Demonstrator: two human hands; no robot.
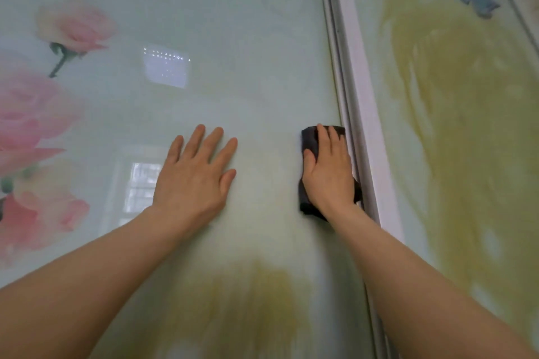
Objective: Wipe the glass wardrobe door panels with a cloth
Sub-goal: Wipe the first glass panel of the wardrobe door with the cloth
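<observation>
Two hands are flat on one glass panel (pixel 180 23), the printed one with pink flowers (pixel 73 28). My right hand (pixel 329 172) is spread over a dark cloth (pixel 309 140), fingers nearly straight, pressing it to the glass rather than gripping it; the cloth sits at the panel's right edge, touching or just beside the white frame (pixel 354 73) that divides it from the next panel (pixel 455 102). My left hand (pixel 198 175) is open, palm down on bare glass, holding nothing, well to the left of the cloth. The likeliest slip from here, I think, is the cloth catching in the groove beside the frame and bunching up, since part of it already pokes out past the heel of my hand on that side. Because the cloth is only pinned by a flat palm, a quick stroke could leave it behind or drop it. The bare left palm may also leave a print on glass, which would need another pass. Leaning hard on both hands might shift the door if it slides. No containers are in view, so nothing holds anything here.
</observation>
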